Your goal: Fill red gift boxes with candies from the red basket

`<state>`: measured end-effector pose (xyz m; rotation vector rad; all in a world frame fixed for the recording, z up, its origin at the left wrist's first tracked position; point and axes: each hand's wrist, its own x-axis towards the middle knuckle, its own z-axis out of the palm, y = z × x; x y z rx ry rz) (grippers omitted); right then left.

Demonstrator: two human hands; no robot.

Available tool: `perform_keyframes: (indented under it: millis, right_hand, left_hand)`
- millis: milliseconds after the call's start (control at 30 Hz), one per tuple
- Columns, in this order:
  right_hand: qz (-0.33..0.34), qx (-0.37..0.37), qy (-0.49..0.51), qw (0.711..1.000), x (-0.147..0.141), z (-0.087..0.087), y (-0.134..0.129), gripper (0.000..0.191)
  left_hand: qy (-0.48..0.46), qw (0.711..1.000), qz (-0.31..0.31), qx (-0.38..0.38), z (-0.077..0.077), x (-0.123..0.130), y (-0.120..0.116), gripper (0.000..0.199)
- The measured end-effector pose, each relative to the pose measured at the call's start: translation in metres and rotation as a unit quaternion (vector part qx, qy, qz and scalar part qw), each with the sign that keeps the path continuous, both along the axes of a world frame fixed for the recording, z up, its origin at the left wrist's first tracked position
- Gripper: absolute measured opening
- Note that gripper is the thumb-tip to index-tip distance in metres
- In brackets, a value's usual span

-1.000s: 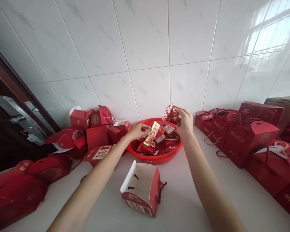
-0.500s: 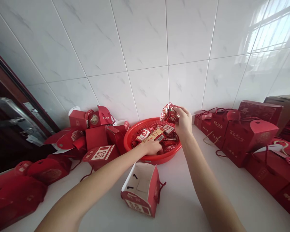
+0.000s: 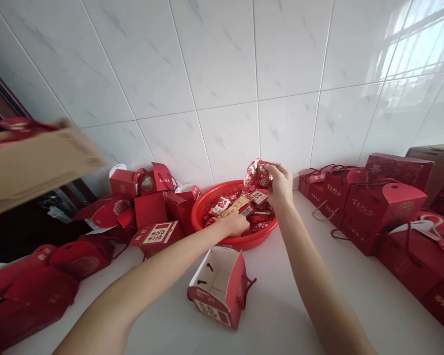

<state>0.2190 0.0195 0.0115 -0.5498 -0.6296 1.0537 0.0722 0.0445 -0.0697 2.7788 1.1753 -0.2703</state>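
My right hand (image 3: 279,181) is raised at the right rim of a red plastic basket (image 3: 197,217), closed on several wrapped sweets (image 3: 261,173) in red, patterned packets. My left hand (image 3: 237,225) reaches down into the basket, its fingers curled among the sweets. The fingertips are hidden, so what they grip cannot be made out. Around it lie red and white packets and a long gold packet (image 3: 240,204). In front of the basket stands a red gift box (image 3: 216,291) with its top open, a white inside and a dark red cord handle.
Folded red gift boxes (image 3: 151,212) crowd the left side, and closed red gift boxes (image 3: 377,212) line the right. At upper left a blurred cardboard box (image 3: 40,158) with red things on top hangs before the dark door. A tiled wall (image 3: 225,74) rises behind.
A cardboard box has come into view at upper left, covering most of the door and its handle. Both hands have barely moved. The view has shifted very slightly.
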Motion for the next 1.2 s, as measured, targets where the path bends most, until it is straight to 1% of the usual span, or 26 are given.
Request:
perform_keyframes:
  millis: [100,167,233,300,400,433,500,567,633,733,867,967,1067,1133,1200]
  right_hand:
    - [-0.002,0.006,0.005,1.0,0.001,0.0,0.0,0.006]
    - [-0.006,0.009,0.009,1.0,0.002,0.001,0.0,0.005]
    - [-0.011,0.011,0.011,1.0,0.002,0.002,-0.001,0.005]
    - [-0.014,0.013,0.009,1.0,0.002,0.003,-0.002,0.005]
    - [-0.014,0.014,0.007,1.0,0.002,0.004,-0.003,0.005]
    - [-0.013,0.016,0.006,1.0,0.003,0.005,-0.004,0.006]
    - [-0.006,0.02,0.001,1.0,0.003,0.006,-0.006,0.005]
    - [0.009,0.025,-0.011,1.0,0.004,0.008,-0.01,0.004]
    - [0.037,0.032,-0.035,0.998,0.005,0.011,-0.016,0.004]
    - [0.104,0.046,-0.081,0.99,0.004,0.016,-0.028,0.008]
    - [0.185,0.057,-0.128,0.973,-0.005,0.02,-0.046,0.014]
    - [0.219,0.056,-0.155,0.962,-0.013,0.019,-0.057,0.017]
    - [0.24,0.053,-0.168,0.955,-0.018,0.017,-0.067,0.017]
    - [0.251,0.056,-0.176,0.95,-0.02,0.015,-0.073,0.017]
    - [0.264,0.06,-0.186,0.944,-0.021,0.013,-0.078,0.017]
  left_hand:
    - [-0.039,0.999,0.014,-0.011,0.007,-0.004,0.002,0.02]
    - [-0.087,0.996,0.029,-0.02,0.014,-0.009,0.002,0.018]
    - [-0.156,0.985,0.056,-0.037,0.02,-0.016,0.003,0.017]
    - [-0.257,0.959,0.094,-0.074,0.025,-0.022,0.002,0.016]
    - [-0.412,0.888,0.138,-0.152,0.029,-0.031,-0.003,0.016]
    - [-0.442,0.87,0.14,-0.167,0.031,-0.034,-0.006,0.019]
    - [-0.483,0.846,0.137,-0.18,0.034,-0.039,-0.016,0.025]
    - [-0.507,0.833,0.128,-0.179,0.04,-0.043,-0.028,0.025]
    - [-0.519,0.828,0.125,-0.173,0.047,-0.047,-0.044,0.019]
    - [-0.54,0.815,0.143,-0.157,0.061,-0.054,-0.071,0.016]
    - [-0.566,0.789,0.165,-0.17,0.075,-0.064,-0.107,0.021]
    - [-0.574,0.783,0.168,-0.175,0.075,-0.07,-0.127,0.028]
    - [-0.575,0.781,0.176,-0.172,0.07,-0.077,-0.14,0.033]
    - [-0.561,0.788,0.181,-0.178,0.066,-0.08,-0.147,0.035]
    - [-0.53,0.809,0.176,-0.184,0.065,-0.082,-0.154,0.034]
